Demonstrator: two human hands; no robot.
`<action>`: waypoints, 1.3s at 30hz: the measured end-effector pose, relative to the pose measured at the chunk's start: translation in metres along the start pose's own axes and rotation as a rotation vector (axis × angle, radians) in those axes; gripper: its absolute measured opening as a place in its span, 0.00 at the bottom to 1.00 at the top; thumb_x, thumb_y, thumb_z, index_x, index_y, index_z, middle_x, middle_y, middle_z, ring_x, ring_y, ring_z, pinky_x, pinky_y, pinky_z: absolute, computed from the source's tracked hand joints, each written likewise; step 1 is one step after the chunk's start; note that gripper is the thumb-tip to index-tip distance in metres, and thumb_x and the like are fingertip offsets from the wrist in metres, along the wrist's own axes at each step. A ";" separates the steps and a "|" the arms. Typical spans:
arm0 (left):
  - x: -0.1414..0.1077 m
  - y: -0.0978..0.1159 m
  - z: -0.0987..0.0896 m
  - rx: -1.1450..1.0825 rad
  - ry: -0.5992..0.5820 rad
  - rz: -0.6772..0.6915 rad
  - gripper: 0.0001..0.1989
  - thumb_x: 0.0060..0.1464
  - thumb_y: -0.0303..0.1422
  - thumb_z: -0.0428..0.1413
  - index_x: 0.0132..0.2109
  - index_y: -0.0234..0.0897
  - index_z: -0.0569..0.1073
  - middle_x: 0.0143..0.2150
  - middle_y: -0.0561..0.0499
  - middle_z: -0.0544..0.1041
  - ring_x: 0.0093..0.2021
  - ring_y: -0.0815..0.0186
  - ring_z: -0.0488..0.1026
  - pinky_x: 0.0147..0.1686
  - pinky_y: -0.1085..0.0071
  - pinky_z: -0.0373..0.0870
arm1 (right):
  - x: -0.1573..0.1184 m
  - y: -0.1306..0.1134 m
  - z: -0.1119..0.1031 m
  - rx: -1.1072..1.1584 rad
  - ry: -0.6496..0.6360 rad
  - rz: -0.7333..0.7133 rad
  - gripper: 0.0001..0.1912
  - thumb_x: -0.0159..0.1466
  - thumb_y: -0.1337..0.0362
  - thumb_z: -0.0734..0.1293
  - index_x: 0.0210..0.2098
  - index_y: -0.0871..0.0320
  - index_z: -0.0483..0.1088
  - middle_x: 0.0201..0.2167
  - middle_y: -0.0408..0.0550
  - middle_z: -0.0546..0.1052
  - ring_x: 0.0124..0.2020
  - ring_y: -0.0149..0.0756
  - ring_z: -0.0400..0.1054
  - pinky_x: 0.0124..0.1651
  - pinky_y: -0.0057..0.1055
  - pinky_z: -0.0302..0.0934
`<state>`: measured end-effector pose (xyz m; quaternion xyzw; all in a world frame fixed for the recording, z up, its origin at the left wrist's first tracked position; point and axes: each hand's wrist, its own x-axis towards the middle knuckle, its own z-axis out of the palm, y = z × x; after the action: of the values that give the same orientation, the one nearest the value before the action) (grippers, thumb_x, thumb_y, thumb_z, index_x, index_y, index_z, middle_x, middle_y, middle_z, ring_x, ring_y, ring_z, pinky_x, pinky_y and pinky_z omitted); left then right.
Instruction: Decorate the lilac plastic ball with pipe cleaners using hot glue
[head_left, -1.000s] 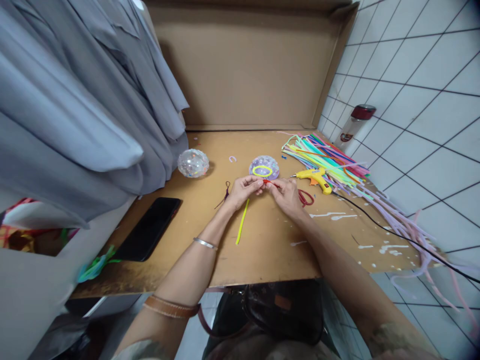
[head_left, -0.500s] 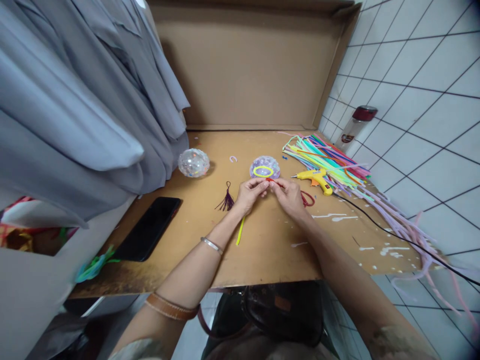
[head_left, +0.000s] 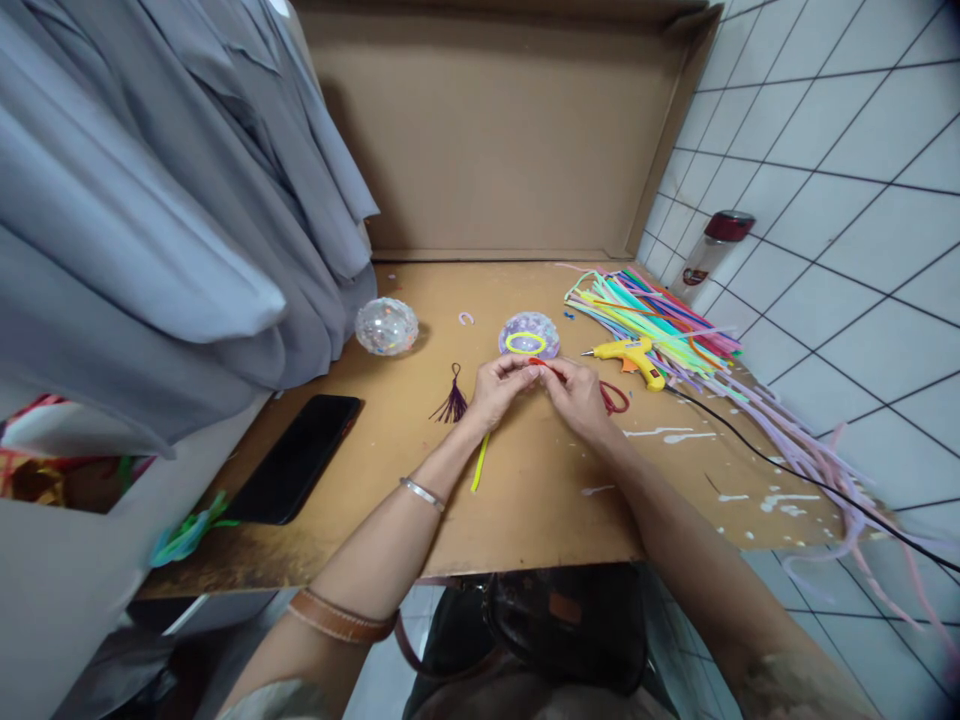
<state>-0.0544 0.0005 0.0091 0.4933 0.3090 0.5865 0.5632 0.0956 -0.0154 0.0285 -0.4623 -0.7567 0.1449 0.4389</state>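
Note:
My left hand (head_left: 496,390) and my right hand (head_left: 574,392) meet over the middle of the table. The fingertips of both pinch a small red pipe cleaner piece (head_left: 538,362), mostly hidden by the fingers. Just beyond them sits a clear bowl-like piece with purple specks (head_left: 510,325), with a yellow ring (head_left: 526,343) at it. From under my left hand a yellow strip (head_left: 481,465) sticks out toward me. A dark purple tassel (head_left: 452,402) lies left of that hand. Beside my right hand is a red coil (head_left: 618,398), partly covered.
At right lie a yellow glue gun (head_left: 634,358) with a black cord and a bundle of coloured pipe cleaners (head_left: 660,315). A clear speckled ball (head_left: 387,326) and a black phone (head_left: 298,458) are at left. A jar (head_left: 709,255) stands by the tiled wall; grey cloth (head_left: 225,200) hangs left.
The red piece shows slightly more between my fingertips and sits a little further left. Both hands keep nearly the same place; the other things have not moved.

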 end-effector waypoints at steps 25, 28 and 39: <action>0.005 -0.002 -0.005 0.035 -0.008 0.018 0.24 0.41 0.50 0.70 0.33 0.34 0.77 0.26 0.51 0.78 0.26 0.71 0.72 0.32 0.72 0.70 | 0.002 0.003 -0.001 0.021 0.003 0.017 0.17 0.68 0.58 0.59 0.31 0.55 0.76 0.27 0.47 0.78 0.29 0.39 0.69 0.34 0.33 0.59; 0.006 -0.003 -0.007 0.021 0.006 0.013 0.23 0.42 0.49 0.70 0.34 0.33 0.77 0.26 0.51 0.78 0.27 0.71 0.74 0.33 0.71 0.71 | 0.001 0.004 0.001 -0.051 -0.023 -0.011 0.16 0.67 0.59 0.59 0.30 0.55 0.76 0.28 0.49 0.79 0.30 0.39 0.69 0.35 0.33 0.58; 0.005 -0.001 -0.007 0.016 0.010 0.031 0.22 0.41 0.47 0.71 0.34 0.33 0.78 0.27 0.52 0.79 0.26 0.71 0.74 0.34 0.72 0.73 | 0.001 0.005 0.003 -0.110 -0.026 -0.022 0.16 0.68 0.61 0.59 0.29 0.56 0.75 0.27 0.48 0.78 0.28 0.36 0.67 0.34 0.31 0.55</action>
<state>-0.0598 0.0068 0.0072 0.4994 0.3088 0.5950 0.5488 0.0956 -0.0115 0.0238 -0.4753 -0.7742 0.1040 0.4047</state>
